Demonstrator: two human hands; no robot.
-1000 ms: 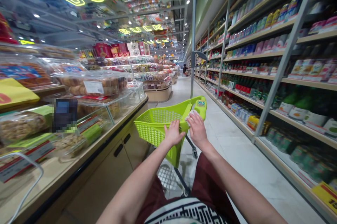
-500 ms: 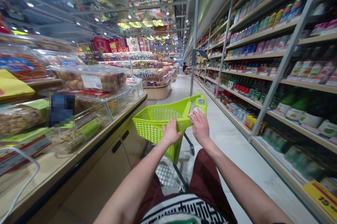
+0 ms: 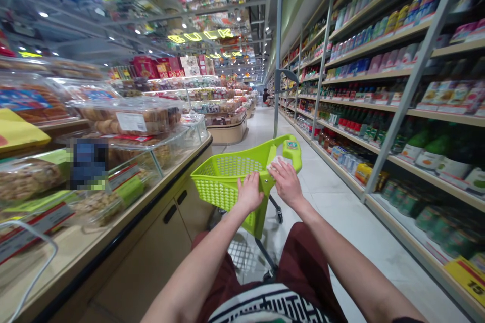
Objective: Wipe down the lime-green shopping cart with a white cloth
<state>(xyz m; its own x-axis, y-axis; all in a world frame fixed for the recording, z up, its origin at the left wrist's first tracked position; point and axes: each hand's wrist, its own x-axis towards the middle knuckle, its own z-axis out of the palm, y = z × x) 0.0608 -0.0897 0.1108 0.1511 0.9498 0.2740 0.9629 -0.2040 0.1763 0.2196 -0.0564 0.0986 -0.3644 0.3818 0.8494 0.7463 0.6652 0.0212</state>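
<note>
A bright green plastic shopping cart (image 3: 223, 164) with a perforated basket stands right in front of me. My left hand (image 3: 250, 194) rests on the near rim of the basket, fingers curled over the edge. With my right hand (image 3: 286, 181) I press a crumpled white cloth (image 3: 279, 160), perhaps a wipe, onto the top of the cart's handle (image 3: 296, 156). Part of the cloth is hidden under my fingers. Just beyond them, a small green and white label (image 3: 291, 145) shows on the handle's end.
On the left runs a display counter (image 3: 178, 161) stacked with clear plastic food boxes (image 3: 132, 116). Shelves (image 3: 364, 100) of bottles and cans line the right. A grey pole (image 3: 278, 60) rises behind the cart. Far down the tiled aisle (image 3: 263, 116) a person (image 3: 265, 95) is low by the shelves.
My right hand has slid the cloth slightly left and nearer along the handle, uncovering more of its far end. My left hand stays on the rim. The view has shifted a little.
</note>
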